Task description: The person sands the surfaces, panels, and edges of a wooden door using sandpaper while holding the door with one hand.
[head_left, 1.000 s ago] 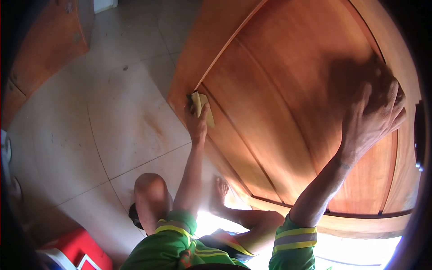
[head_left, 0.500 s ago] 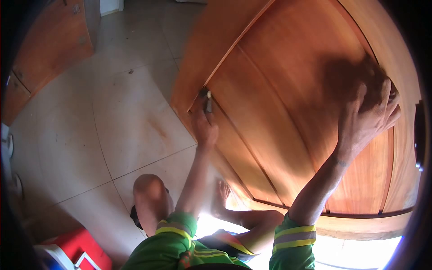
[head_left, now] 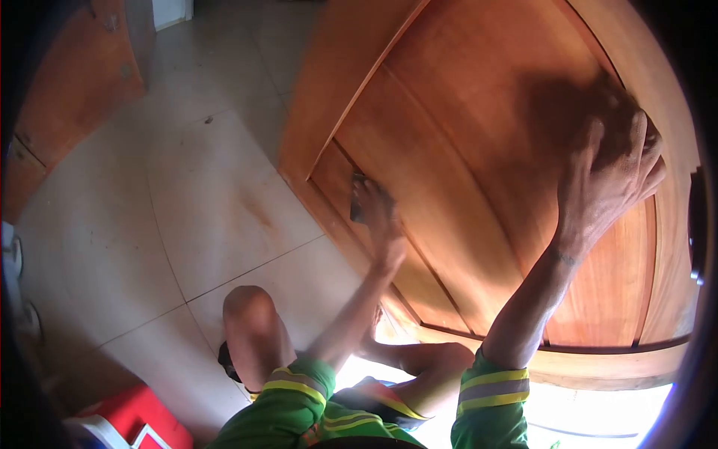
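A large wooden door (head_left: 449, 194) with raised panels and grooves leans in front of me. My left hand (head_left: 380, 213) is closed on a small dark flat piece that looks like folded sandpaper (head_left: 358, 203), pressed to the lower left panel beside a groove. Fingers of my right hand (head_left: 598, 179) are bent over the inner edge of the door's right frame, gripping there; the fingertips are partly hidden and in shadow.
To the left lies a tiled floor (head_left: 217, 187) with some small debris. A wooden cabinet (head_left: 67, 82) stands at the upper left. At the lower left sits a red box with white trim (head_left: 142, 415). My bent knee (head_left: 250, 318) is near the door.
My left hand has moved right and down from the door's left frame onto the panel, with the dark piece in it. My right hand stays at almost the same spot.
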### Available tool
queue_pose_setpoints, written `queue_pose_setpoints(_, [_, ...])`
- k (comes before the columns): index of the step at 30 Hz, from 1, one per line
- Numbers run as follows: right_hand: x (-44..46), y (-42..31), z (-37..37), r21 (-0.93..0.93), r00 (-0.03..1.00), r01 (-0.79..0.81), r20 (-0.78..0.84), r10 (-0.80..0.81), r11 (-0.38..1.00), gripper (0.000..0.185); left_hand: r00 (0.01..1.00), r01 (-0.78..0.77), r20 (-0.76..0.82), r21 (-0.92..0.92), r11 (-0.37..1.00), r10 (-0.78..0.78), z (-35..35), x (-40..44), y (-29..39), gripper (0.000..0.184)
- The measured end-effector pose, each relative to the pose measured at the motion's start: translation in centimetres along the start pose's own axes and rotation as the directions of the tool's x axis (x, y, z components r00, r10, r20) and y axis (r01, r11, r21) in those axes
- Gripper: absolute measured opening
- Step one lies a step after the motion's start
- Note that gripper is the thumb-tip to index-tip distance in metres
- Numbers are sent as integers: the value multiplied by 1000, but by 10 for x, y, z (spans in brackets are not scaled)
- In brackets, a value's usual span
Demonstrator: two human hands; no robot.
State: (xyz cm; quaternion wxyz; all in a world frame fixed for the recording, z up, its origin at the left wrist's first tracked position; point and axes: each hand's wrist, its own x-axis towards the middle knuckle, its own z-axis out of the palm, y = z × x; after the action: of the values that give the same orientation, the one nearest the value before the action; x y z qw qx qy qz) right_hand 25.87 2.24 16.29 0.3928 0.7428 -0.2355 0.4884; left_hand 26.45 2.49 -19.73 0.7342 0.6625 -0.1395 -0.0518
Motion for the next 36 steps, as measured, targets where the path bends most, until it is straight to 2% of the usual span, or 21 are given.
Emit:
queue_pose_setpoints(3, [0,12,5,-40,999,47,8,-47,998,41,997,-45,-44,397,917,68,20,20,79,67])
queue_pose_setpoints(6, [1,10,6,0,1000,29,-10,-29,1000,40,957,-289,26,62,955,288,0,47,66,74])
queue_pose_setpoints(7, [3,14,10,-27,999,50,-20,-50,998,40,990,-140,-32,-206,969,136,-12,43,58,82])
queue_pose_setpoints(10, [0,18,14,-97,998,59,-27,-62,994,38,995,-40,-94,-12,999,39,-39,39,4,85])
queue_pose_setpoints(13, [2,14,10,-140,995,65,-72,-75,988,37,999,-38,-3,163,986,39,-56,55,-48,84])
queue_pose_setpoints(15, [3,47,17,-163,984,163,-52,-173,973,37,995,-94,35,7,996,94,-67,61,-57,83])
queue_pose_setpoints(17, [4,51,16,-162,973,221,-36,-230,962,37,986,-157,82,133,979,147,-78,68,-77,77])
queue_pose_setpoints(18, [2,44,15,-152,980,186,-48,-195,971,37,979,-191,105,193,963,173,-83,71,-88,74])
queue_pose_setpoints(20, [-2,19,13,-126,993,60,-90,-71,990,36,943,-300,46,549,780,330,-83,61,-92,73])
queue_pose_setpoints(22, [0,14,9,-98,995,24,-94,-33,995,35,978,-154,-45,505,849,204,-91,61,-76,65])
queue_pose_setpoints(23, [1,19,7,-87,995,77,-59,-82,993,35,988,-80,-80,479,874,134,-96,59,-68,61])
queue_pose_setpoints(24, [2,22,5,-81,995,93,-39,-96,992,35,999,36,1,483,875,-41,-106,60,-69,59])
queue_pose_setpoints(26, [1,25,3,-74,996,88,-14,-89,993,35,915,257,143,511,820,-377,-133,71,-79,54])
queue_pose_setpoints(27, [1,22,3,-65,997,75,-23,-77,995,36,928,275,149,348,896,-342,-144,70,-85,48])
queue_pose_setpoints(29, [1,17,4,-40,996,60,-58,-62,997,37,951,279,144,-8,960,-275,-160,60,-95,39])
queue_pose_setpoints(32, [-1,10,1,-51,998,10,-55,-13,999,40,980,196,99,-308,931,-173,-181,58,-15,39])
queue_pose_setpoints(35, [-1,5,-6,-36,999,-7,-34,5,999,43,978,-133,-186,-222,966,92,-166,57,68,41])
queue_pose_setpoints(36, [-2,2,-8,-25,1000,-5,-27,4,1000,43,973,-181,-193,-296,938,127,-150,50,73,43])
